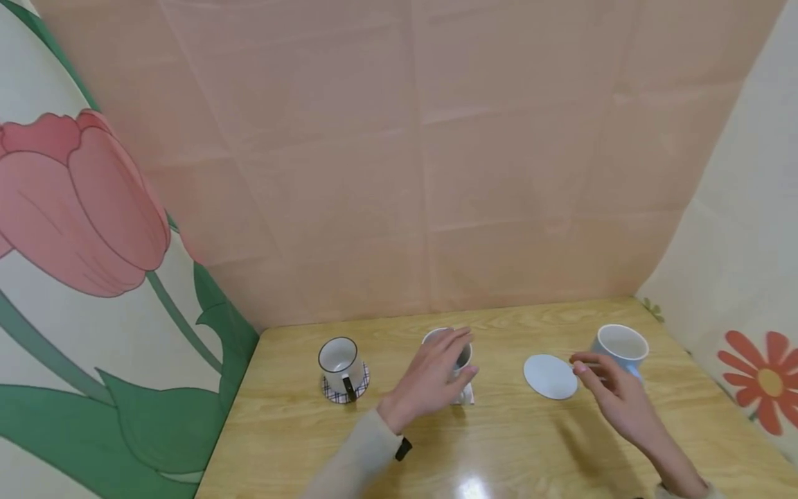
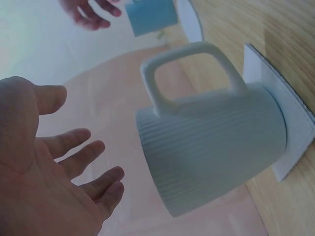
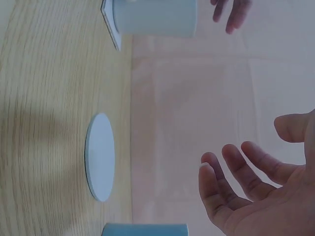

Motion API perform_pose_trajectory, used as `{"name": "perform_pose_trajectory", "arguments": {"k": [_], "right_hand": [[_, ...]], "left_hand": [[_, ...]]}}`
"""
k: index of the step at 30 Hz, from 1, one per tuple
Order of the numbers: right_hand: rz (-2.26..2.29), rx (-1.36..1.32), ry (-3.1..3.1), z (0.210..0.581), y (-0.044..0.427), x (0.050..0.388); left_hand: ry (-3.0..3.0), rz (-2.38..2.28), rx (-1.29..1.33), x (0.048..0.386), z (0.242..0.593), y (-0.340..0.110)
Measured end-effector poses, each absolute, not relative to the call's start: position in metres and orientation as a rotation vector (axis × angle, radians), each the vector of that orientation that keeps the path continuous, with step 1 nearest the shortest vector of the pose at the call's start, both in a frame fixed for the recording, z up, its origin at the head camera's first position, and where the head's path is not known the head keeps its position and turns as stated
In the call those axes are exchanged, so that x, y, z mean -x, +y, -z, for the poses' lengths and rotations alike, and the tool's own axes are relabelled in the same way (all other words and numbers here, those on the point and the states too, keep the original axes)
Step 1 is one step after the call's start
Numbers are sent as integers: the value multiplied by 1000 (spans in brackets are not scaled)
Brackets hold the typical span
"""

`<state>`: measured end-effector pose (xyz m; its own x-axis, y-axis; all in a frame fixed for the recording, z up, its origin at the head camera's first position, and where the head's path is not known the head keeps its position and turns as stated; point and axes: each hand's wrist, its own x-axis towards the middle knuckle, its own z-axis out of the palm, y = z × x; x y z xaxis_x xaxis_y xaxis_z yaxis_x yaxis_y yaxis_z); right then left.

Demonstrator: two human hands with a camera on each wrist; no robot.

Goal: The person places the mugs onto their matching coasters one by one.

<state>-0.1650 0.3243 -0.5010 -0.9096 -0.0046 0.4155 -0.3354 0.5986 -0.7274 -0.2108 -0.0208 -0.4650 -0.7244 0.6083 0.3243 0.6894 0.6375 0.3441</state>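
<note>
In the left wrist view a ribbed white mug stands on a square white coaster. My left hand hovers above this mug with fingers extended and apart from it, hiding much of it in the head view. My right hand is in the air with loosely bent fingers, holding nothing. It is nearest to a blue mug with a white inside, partly covering it. Left of that hand a round pale coaster lies flat on the table with nothing on it.
At the left of the wooden table a white mug with a dark rim and black handle stands on a round checked coaster. A pink cloth hangs behind, and flower-printed cloths flank both sides.
</note>
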Motion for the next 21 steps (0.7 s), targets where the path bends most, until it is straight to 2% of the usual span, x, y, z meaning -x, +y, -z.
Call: {"name": "perform_pose_trajectory", "arguments": {"k": [10, 21], "right_hand": [[-1253, -263, -2457, 503, 343, 163], [-1196, -136, -2513, 507, 363, 160]], "left_hand": [[-2682, 613, 1066, 211, 465, 0], [-2684, 558, 1067, 214, 467, 22]]}}
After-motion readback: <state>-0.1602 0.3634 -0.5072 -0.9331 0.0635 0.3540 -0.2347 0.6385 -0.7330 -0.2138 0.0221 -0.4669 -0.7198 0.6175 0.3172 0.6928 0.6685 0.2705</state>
